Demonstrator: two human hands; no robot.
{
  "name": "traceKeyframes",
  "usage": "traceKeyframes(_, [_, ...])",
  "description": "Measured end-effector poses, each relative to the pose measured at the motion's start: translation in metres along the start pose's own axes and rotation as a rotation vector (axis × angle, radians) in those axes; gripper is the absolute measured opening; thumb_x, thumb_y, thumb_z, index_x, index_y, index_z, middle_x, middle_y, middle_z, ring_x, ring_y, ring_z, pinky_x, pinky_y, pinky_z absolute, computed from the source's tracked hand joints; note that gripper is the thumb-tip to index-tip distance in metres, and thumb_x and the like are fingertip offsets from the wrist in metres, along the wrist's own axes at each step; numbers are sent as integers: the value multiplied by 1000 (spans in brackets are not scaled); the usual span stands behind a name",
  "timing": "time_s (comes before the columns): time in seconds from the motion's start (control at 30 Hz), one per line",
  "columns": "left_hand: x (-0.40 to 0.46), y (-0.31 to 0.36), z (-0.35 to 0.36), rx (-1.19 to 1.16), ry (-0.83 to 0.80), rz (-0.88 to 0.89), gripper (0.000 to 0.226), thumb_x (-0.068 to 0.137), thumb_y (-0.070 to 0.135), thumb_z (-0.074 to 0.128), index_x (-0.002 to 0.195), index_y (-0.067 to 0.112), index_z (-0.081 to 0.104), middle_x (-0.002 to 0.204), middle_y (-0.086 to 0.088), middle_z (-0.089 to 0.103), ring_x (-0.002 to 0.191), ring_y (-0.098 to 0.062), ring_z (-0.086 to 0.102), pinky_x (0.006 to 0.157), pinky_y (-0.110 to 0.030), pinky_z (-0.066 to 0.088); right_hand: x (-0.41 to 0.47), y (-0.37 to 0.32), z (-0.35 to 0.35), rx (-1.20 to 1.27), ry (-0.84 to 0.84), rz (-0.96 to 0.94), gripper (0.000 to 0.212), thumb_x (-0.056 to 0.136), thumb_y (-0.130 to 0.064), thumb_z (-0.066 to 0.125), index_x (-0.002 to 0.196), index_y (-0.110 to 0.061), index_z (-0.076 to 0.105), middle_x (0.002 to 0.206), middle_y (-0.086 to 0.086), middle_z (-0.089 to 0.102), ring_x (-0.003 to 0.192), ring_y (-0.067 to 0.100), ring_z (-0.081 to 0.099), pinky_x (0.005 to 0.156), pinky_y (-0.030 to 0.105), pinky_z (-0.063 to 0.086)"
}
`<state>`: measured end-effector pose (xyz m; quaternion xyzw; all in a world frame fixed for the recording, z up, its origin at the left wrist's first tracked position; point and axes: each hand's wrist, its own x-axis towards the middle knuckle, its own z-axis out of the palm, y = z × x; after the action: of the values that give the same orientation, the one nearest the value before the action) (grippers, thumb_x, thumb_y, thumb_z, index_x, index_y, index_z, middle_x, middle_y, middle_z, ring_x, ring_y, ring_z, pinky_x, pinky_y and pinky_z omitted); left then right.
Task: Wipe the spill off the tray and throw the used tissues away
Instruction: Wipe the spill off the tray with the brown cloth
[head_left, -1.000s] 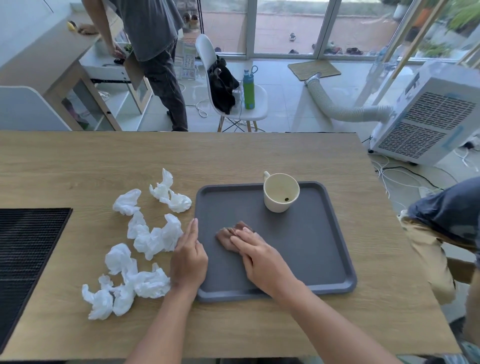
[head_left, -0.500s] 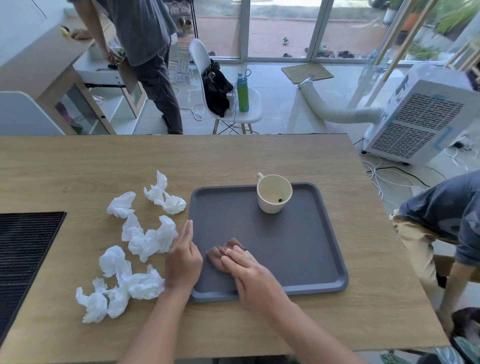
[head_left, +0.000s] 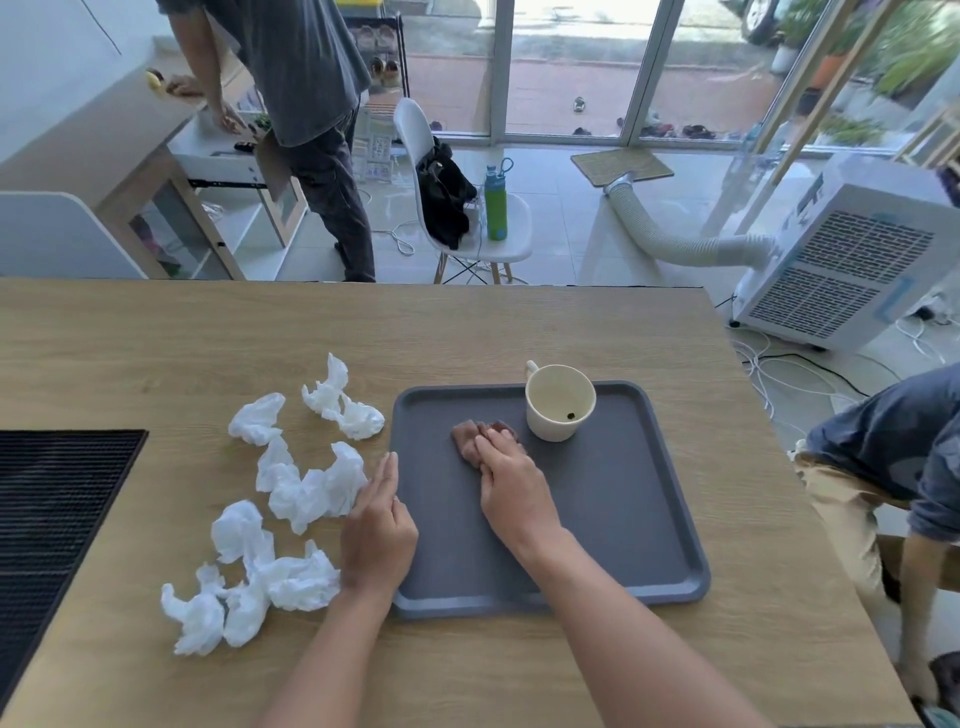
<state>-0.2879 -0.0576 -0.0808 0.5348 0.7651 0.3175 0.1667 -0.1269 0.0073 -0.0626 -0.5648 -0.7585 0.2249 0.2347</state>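
Observation:
A dark grey tray (head_left: 623, 519) lies on the wooden table (head_left: 467, 332). My right hand (head_left: 511, 486) presses a brown, soaked tissue (head_left: 467, 439) flat against the tray's floor with straight fingers, just left of a cream cup (head_left: 558, 402) that stands at the tray's far edge. My left hand (head_left: 379, 525) rests with straight fingers along the tray's left rim. Several crumpled white tissues (head_left: 311, 483) lie scattered on the table to the left of the tray.
A black ribbed mat (head_left: 47, 509) covers the table's left edge. A seated person (head_left: 893, 467) is close to the table's right side. Another person (head_left: 311, 104) stands beyond the far edge, near a white chair (head_left: 467, 208) and a cooler unit (head_left: 852, 260).
My right hand has slid the brown tissue away from me across the tray, up toward the cup. My left hand stays on the tray's left rim.

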Motion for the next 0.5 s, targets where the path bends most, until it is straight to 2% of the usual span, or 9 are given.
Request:
traceKeyframes(0.1, [1, -2, 1, 9, -4, -9, 57, 89, -3, 40, 143, 14, 40, 147, -1, 43, 135, -17, 40, 106, -24, 32, -11, -21, 10, 18, -47, -135, 42, 92, 0, 48, 128, -17, 57, 137, 2, 54, 128, 27, 47, 107, 29, 36])
traceKeyframes(0.17, [1, -4, 1, -5, -13, -24, 57, 88, -4, 40, 142, 13, 41, 147, -3, 43, 136, -17, 39, 109, -25, 29, -28, -27, 13, 50, -76, -243, 39, 93, 0, 47, 126, -17, 57, 137, -3, 52, 127, 22, 46, 111, 24, 29])
traceKeyframes(0.23, [1, -4, 1, -8, -12, -26, 56, 89, -3, 40, 142, 13, 41, 147, -3, 43, 136, -18, 38, 109, -25, 28, -44, -24, 15, 57, -121, -307, 37, 93, -1, 47, 125, -16, 57, 140, -4, 51, 132, 19, 42, 115, 28, 27])
traceKeyframes(0.33, [0, -4, -1, -6, -9, -14, 56, 89, -3, 40, 142, 13, 41, 147, -3, 43, 136, -18, 39, 110, -29, 31, -61, -5, 9, 54, -163, -303, 37, 94, -3, 49, 126, -19, 57, 143, -6, 49, 136, 20, 42, 115, 33, 31])
traceKeyframes(0.47, [0, 0, -1, -12, -7, -11, 56, 89, -4, 40, 142, 11, 42, 147, -3, 43, 136, -18, 38, 110, -27, 30, -70, 9, -10, 27, -53, -198, 38, 90, 1, 54, 125, -14, 62, 139, -2, 56, 135, 18, 44, 116, 20, 24])
traceKeyframes(0.5, [0, 1, -1, -15, -7, -14, 55, 89, -4, 39, 142, 11, 42, 147, -3, 42, 136, -17, 38, 109, -26, 29, -68, 8, -12, 29, -33, -172, 38, 90, 1, 54, 124, -13, 63, 137, 0, 58, 135, 17, 44, 116, 20, 24])
